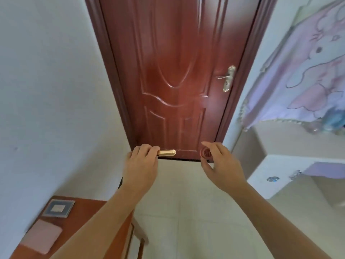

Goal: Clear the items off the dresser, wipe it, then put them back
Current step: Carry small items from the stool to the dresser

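Below door (173, 71), both hands carrying: left hand (141, 165) clenched round gold tube (167, 152), right hand (220, 165) pinching red jar (206, 153). Dresser (84, 217) lower left of door holds 2 items; clearing likely unfinished.

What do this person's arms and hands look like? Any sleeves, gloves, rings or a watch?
Both arms are bare along all of their visible length: no sleeves show. The left hand and right hand wear no gloves, and no rings, watch or bracelet can be seen on the fingers or wrists. The picture is slightly blurred, so finer details such as nail polish cannot be made out.
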